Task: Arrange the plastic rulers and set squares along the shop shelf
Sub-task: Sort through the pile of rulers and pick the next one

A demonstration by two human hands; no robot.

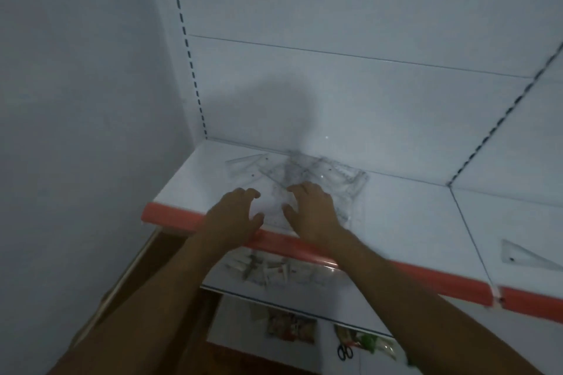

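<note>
Mid-frame, our left hand (236, 213) and right hand (312, 210) hover with loosely curled fingers, gripping nothing, over the clear rulers and set squares (307, 175) heaped on the shelf (189, 179); a careless sweep could push them off its red edge (170, 213).

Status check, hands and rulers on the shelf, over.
Left hand and right hand open, over the clear ruler pile. One set square apart at right. Nothing in the way.

A loose pile of clear plastic rulers and set squares (307, 176) lies overlapping, flat on the white shelf (411, 210) near its back; one clear set square (524, 256) lies apart at right.
</note>
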